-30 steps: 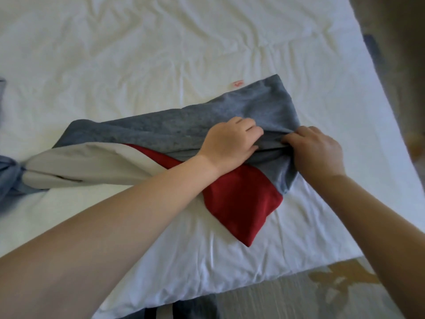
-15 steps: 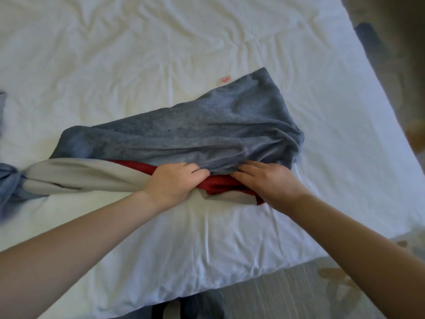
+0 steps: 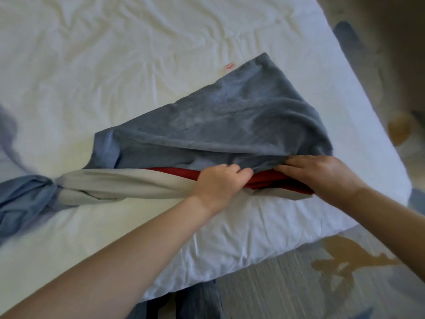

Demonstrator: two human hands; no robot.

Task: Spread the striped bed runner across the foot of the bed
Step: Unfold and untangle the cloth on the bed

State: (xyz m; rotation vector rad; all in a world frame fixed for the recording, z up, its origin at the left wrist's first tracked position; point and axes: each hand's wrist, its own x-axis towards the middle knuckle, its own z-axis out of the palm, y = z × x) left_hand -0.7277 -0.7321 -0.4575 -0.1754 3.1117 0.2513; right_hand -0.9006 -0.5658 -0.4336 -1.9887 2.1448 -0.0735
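Head view: The striped bed runner (image 3: 230, 116) is seen lying on the white bed (image 3: 115, 54), near its foot edge, running from the 9 o'clock side of the frame toward 3 o'clock. It is not spread. A broad grey flap is folded over the rest, so that only a narrow red band (image 3: 174, 172) and a pale band (image 3: 128, 183) are exposed along the flap's 6 o'clock edge. Toward 9 o'clock the cloth is twisted into a tight blue bunch (image 3: 25, 194), which is cut off by the frame edge.

The left grip (image 3: 218, 180) is curled, with its fingertips tucked in at the grey flap's lower edge, and the cloth is pinched there. The right grip (image 3: 322, 173) is placed just beside it at 3 o'clock. Its fingers (image 3: 285, 168) are laid nearly straight over the red band, with the tips at the grey edge. The thumb is hidden, so it cannot be told whether anything is pinched.

A small red mark (image 3: 230, 66) is seen on the sheet at 12 o'clock of the flap, too small to be read. At 6 o'clock a dark cloth (image 3: 197, 302) hangs below the mattress corner, mostly hidden. The patterned floor (image 3: 287, 284) at 5 o'clock is blurred.
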